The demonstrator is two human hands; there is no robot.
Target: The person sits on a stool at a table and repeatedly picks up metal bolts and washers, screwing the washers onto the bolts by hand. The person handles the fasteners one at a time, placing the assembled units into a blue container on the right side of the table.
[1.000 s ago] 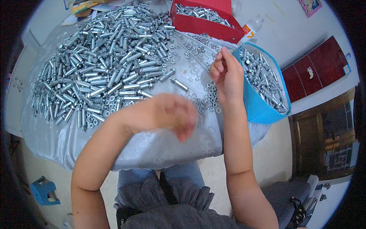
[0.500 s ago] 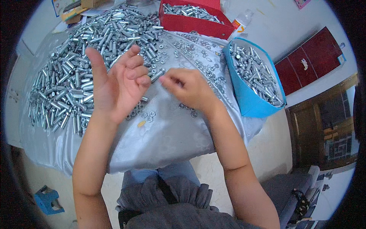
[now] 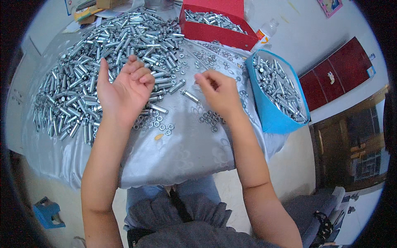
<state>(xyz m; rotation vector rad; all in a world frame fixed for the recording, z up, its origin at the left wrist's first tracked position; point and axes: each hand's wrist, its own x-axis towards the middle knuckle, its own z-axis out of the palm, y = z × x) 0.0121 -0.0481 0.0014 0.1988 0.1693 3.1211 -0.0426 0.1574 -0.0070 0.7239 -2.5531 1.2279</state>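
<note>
On the silver-grey cloth [image 3: 182,153] that covers the table lies a big heap of metal sleeve bolts [image 3: 103,58], all shiny and cylinder-shaped, pointing in many directions. Small nuts [image 3: 159,124] are scattered below the heap, and one more little group of nuts [image 3: 211,118] lies near the right wrist. One single bolt [image 3: 189,96] lies alone on the cloth between the two hands, a little tilted.

The left hand [image 3: 124,91] is raised with the palm up, the fingers half curled and loose, and I cannot see anything in it. The right hand [image 3: 219,93] is above the cloth with its fingertips brought together, as if pinching something small, but what it pinches I cannot tell.

At the right stands a blue bin [image 3: 269,111] full of bolts, and behind is a red box [image 3: 215,33] with more of them.

Half a second before, the left hand was spread wide open and the right hand was close beside it; now they are apart and the left fingers have curled in.
</note>
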